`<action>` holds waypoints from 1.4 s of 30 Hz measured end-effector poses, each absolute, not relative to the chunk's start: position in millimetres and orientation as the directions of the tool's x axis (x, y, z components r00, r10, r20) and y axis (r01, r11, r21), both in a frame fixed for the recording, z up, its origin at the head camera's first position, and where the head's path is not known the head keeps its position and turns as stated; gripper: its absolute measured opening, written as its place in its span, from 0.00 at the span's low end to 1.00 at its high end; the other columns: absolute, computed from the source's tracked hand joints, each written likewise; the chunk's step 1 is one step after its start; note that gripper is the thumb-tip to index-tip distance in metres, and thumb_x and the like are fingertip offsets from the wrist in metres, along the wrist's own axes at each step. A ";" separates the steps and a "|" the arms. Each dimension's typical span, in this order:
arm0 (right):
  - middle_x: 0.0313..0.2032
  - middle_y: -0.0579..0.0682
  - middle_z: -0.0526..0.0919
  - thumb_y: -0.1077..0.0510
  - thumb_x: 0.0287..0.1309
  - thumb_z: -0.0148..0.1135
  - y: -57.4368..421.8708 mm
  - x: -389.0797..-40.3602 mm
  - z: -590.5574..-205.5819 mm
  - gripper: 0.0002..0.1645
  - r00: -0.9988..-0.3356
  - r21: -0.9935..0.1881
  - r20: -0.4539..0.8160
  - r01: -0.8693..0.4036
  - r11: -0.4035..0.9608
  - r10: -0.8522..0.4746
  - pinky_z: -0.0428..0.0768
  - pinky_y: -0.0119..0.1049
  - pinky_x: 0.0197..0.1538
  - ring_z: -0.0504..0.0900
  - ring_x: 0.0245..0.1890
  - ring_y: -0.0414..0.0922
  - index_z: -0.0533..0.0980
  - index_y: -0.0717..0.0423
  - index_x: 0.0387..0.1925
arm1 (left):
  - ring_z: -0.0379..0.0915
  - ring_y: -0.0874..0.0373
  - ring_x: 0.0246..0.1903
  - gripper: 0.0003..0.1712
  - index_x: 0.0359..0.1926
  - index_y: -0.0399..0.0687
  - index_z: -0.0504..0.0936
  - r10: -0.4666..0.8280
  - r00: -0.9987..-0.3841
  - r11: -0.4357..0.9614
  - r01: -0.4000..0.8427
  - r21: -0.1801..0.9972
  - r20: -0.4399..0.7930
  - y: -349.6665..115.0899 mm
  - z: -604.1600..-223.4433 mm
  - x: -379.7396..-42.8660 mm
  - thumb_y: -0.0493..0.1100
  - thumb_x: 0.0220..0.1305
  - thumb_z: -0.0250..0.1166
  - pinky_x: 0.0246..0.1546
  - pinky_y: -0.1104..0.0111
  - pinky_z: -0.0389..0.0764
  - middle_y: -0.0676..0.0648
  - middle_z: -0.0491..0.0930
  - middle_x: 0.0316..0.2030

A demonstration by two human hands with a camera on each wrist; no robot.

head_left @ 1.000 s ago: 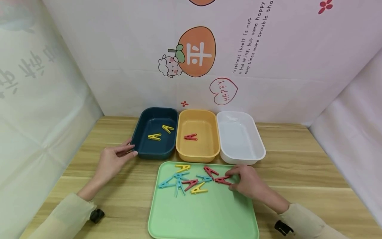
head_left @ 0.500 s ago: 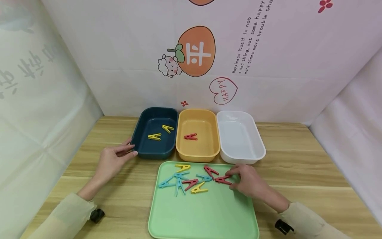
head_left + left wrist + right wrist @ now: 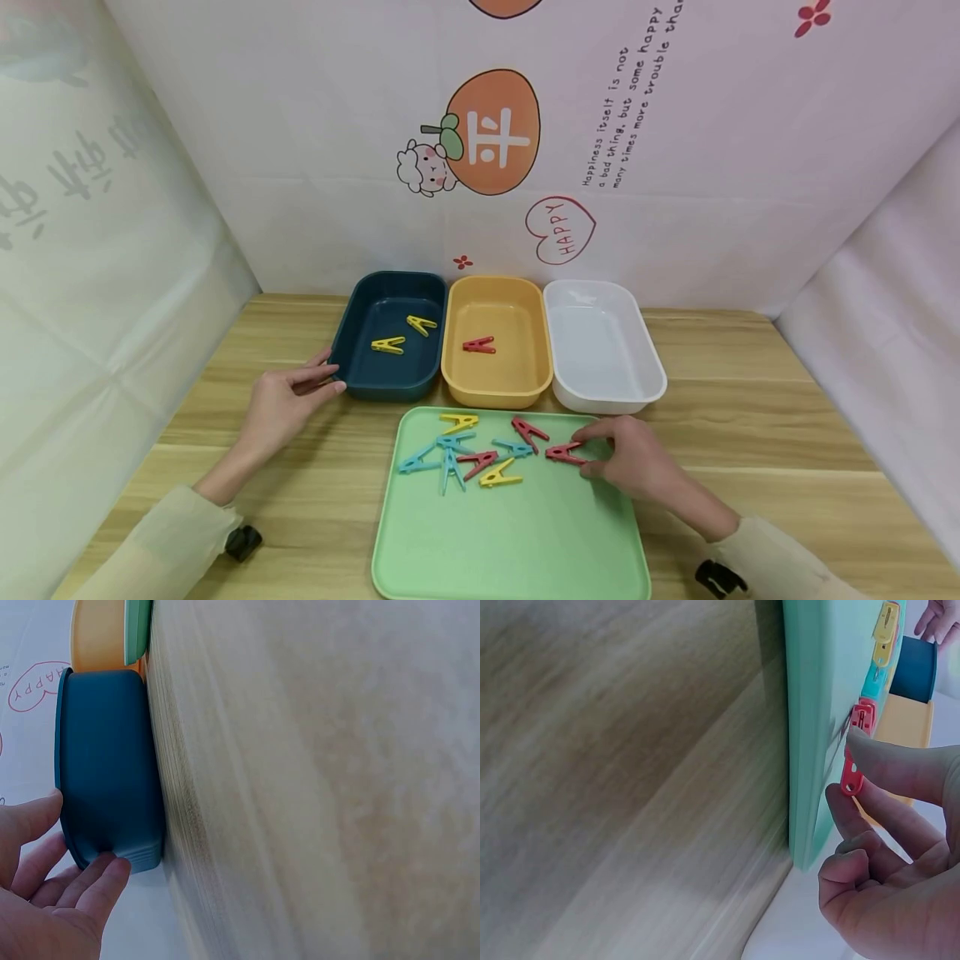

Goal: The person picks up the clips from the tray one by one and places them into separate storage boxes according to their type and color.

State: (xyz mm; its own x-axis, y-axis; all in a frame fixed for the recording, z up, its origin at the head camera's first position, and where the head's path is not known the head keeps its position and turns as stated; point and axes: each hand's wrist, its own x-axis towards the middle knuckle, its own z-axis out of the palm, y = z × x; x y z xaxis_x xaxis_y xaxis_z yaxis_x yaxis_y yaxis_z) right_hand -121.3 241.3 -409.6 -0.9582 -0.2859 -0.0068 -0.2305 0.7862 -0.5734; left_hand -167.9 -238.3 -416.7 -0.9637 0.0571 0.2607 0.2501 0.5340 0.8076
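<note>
My right hand point(image 3: 633, 458) pinches a red clothespin point(image 3: 566, 452) by its spread handles, at the right side of the green tray point(image 3: 510, 542). In the right wrist view the thumb covers part of that clothespin point(image 3: 853, 776) and a fingertip meets its handle end. My left hand point(image 3: 277, 408) rests relaxed fingers against the outer left corner of the dark blue bin point(image 3: 390, 390). From the left wrist view, its fingertips touch the bin's rim and wall point(image 3: 112, 765). Beside the pinched clothespin lie another red clothespin point(image 3: 529, 432) and a light blue clothespin point(image 3: 514, 448).
Several more red, yellow and light blue clothespins point(image 3: 450, 454) cluster at the tray's far left. Two yellow clothespins point(image 3: 388, 344) lie in the blue bin, one red clothespin point(image 3: 478, 344) in the orange bin point(image 3: 498, 400). A white bin point(image 3: 607, 358) stands right of it, against the printed cloth point(image 3: 337, 208).
My right hand has shifted slightly right, and the red clothespin at its fingertips has moved a little right with it. My left hand stays at the blue bin.
</note>
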 end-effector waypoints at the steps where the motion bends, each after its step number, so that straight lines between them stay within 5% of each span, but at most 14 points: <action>1: 0.42 0.44 0.88 0.64 0.42 0.87 241.8 -120.8 -409.2 0.22 -0.960 -0.578 -0.011 -0.222 0.785 -0.280 0.77 0.41 0.43 0.76 0.39 0.46 0.91 0.51 0.43 | 0.82 0.40 0.57 0.21 0.57 0.31 0.86 0.058 -0.963 0.534 0.252 0.807 0.263 -238.2 -416.7 -168.0 0.41 0.69 0.75 0.44 0.84 0.79 0.37 0.77 0.66; 16: 0.19 0.43 0.68 0.64 0.42 0.87 245.2 -119.3 -405.5 0.25 -0.973 -0.640 -0.028 -0.157 0.752 -0.227 0.67 0.33 0.27 0.67 0.25 0.42 0.91 0.54 0.46 | 0.82 0.40 0.57 0.21 0.56 0.30 0.86 0.060 -0.961 0.525 0.260 0.810 0.270 -238.6 -418.3 -168.2 0.40 0.69 0.75 0.44 0.83 0.80 0.36 0.77 0.66; 29: 0.19 0.40 0.68 0.64 0.42 0.87 243.8 -114.4 -398.9 0.22 -0.962 -0.611 -0.003 -0.216 0.761 -0.274 0.67 0.32 0.26 0.66 0.22 0.38 0.91 0.52 0.43 | 0.82 0.40 0.56 0.20 0.56 0.30 0.86 0.055 -0.959 0.537 0.264 0.801 0.279 -238.0 -417.7 -166.9 0.40 0.69 0.75 0.44 0.84 0.79 0.36 0.77 0.66; 42: 0.18 0.41 0.63 0.62 0.46 0.86 250.6 -116.2 -396.5 0.23 -0.959 -0.725 -0.003 -0.192 0.661 -0.283 0.62 0.30 0.24 0.62 0.22 0.38 0.90 0.58 0.47 | 0.82 0.40 0.56 0.21 0.56 0.30 0.86 0.055 -0.959 0.537 0.264 0.802 0.278 -238.0 -418.4 -167.3 0.40 0.69 0.75 0.44 0.84 0.79 0.36 0.77 0.66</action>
State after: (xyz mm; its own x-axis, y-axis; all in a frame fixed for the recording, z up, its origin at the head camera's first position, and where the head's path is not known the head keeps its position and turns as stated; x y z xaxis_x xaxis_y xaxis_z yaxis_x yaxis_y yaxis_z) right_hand -116.2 250.6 -396.5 -0.9593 -0.2825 -0.0034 -0.1922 0.6611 -0.7253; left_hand -167.3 -238.0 -418.4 -0.9589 0.0554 0.2783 0.2636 0.5367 0.8016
